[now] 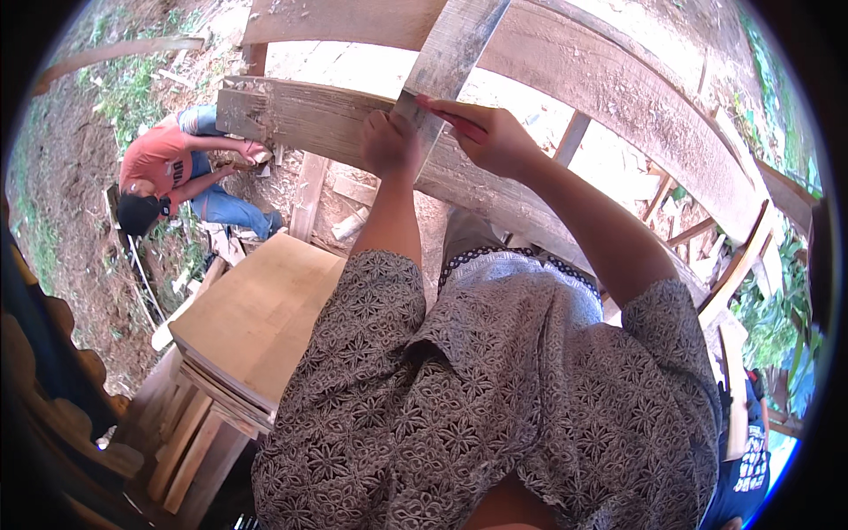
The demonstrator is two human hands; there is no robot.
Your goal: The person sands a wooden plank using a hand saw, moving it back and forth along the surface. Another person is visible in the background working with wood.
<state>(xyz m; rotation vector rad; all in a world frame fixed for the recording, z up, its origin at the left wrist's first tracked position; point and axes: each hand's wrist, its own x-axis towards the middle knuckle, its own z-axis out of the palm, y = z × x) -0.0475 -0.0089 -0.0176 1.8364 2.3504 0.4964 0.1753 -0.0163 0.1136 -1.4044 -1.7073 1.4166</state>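
Note:
A grey, weathered plank [457, 49] runs away from me across the thicker horizontal beams. My left hand [391, 143] is closed at the plank's left edge, knuckles up; what lies inside its fingers is hidden. My right hand [496, 140] is closed around a slim red pencil-like stick [468, 129]. The stick's tip points left and touches or hovers over the plank's face, close to my left fingers. A dark strip crosses the plank between the two hands, too small to name.
Long rough beams [601, 115] span in front of me. A stack of wooden panels [265, 309] stands at my lower left. A co-worker in an orange shirt [159, 163] bends over at the left, handling a piece of wood. Another person [751, 459] is partly visible at the lower right. Wood scraps litter the ground.

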